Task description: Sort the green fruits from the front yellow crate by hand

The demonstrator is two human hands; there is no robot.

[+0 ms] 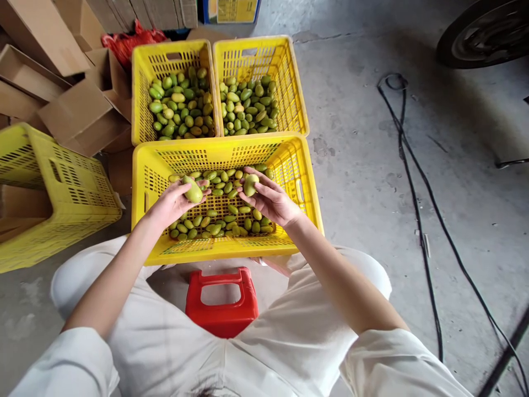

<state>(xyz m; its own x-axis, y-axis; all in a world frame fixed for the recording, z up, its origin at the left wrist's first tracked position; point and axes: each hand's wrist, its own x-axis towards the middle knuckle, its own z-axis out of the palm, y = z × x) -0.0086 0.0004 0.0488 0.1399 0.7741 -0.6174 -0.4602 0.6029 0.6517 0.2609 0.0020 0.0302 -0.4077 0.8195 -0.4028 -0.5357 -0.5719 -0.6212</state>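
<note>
I sit on a red stool (222, 309) in front of a wide yellow crate (223, 145) with a thin layer of small green fruits (225, 220) on its bottom. My left hand (171, 203) holds one yellow-green fruit (193, 191) above the crate's left half. My right hand (270, 199) grips another pale green fruit (250, 184) above the middle. Both hands hover inside the crate, close to each other.
Two more yellow crates stand behind it, the left crate (140, 94) and the right crate (298, 94), each holding several green fruits. Another yellow crate (45, 193) lies at the left beside cardboard boxes (78, 113). A black cable (417, 209) runs over the concrete floor at the right.
</note>
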